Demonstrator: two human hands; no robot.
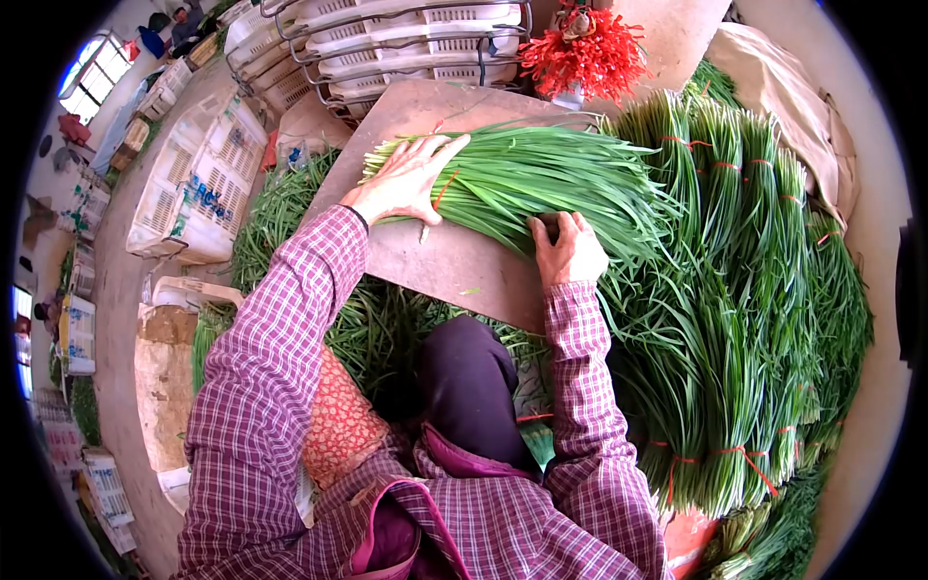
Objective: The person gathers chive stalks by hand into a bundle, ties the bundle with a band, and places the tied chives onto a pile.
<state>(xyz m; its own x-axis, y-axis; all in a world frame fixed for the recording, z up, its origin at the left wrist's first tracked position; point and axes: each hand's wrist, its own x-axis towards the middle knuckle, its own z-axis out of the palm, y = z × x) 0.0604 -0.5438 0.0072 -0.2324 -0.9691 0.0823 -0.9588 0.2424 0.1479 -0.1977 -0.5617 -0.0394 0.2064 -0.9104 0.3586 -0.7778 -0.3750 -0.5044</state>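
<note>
A bundle of garlic chives (pixel 561 174) lies on a tilted board (pixel 425 266), its pale stem ends to the left and its leaves fanning right. A red tie (pixel 445 190) crosses it near the stems. My left hand (pixel 401 184) rests over the stem end, fingers stretched out across the top and thumb apart at the near edge. Along the bundle's near edge, my right hand (pixel 570 253) has its fingers curled in beside the leaves. What those fingers hold, if anything, is hidden.
Tied chive bundles (pixel 715 338) are piled on the right. A bunch of red ties (pixel 585 53) hangs beyond the board. White crates (pixel 406 43) stack at the back; another crate (pixel 198 184) stands left. Loose chives (pixel 280 213) lie below the board.
</note>
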